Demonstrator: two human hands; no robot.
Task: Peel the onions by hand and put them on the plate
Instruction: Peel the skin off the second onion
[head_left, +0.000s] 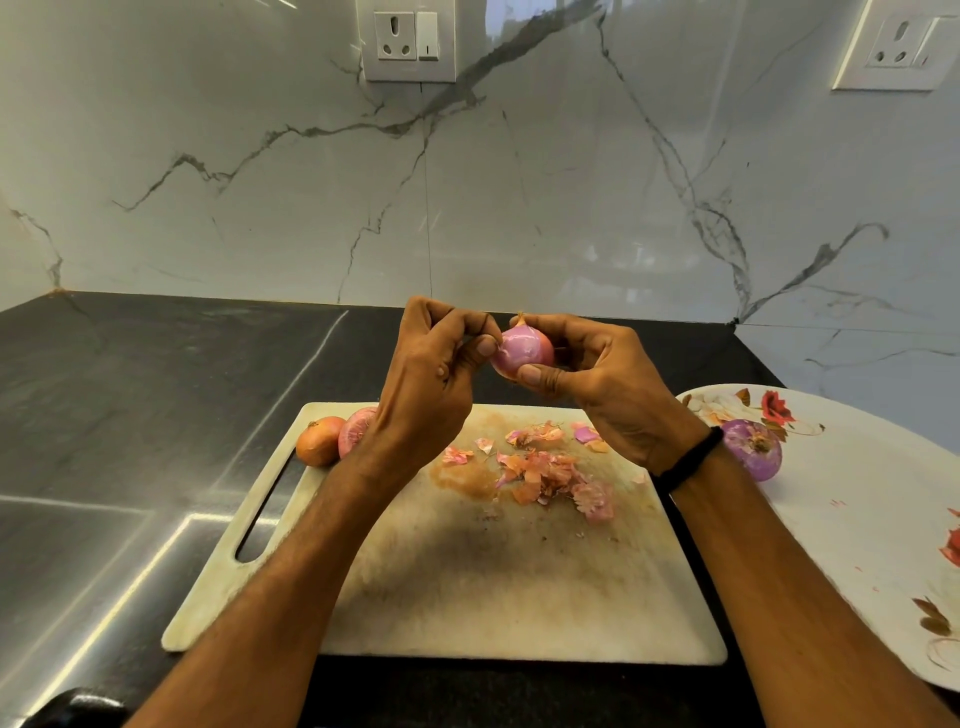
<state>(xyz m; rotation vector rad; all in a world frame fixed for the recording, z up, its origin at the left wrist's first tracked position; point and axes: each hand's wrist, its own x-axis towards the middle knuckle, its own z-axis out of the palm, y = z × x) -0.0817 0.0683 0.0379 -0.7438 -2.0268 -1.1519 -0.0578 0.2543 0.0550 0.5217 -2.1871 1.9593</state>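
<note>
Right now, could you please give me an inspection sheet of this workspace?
Surface: black countertop with a stained cutting board on it.
Job's things: held onion above the board; peeled onion on the floral plate; brown-skinned onion and pink onion at the board's far left corner.
Clutter: onion skins scattered on the board.
Hands: right hand grips the held onion; left hand pinches its side with the fingers.
Cables: nothing seen.
Surroundings: marble-look wall; left wall socket; right wall socket.
</note>
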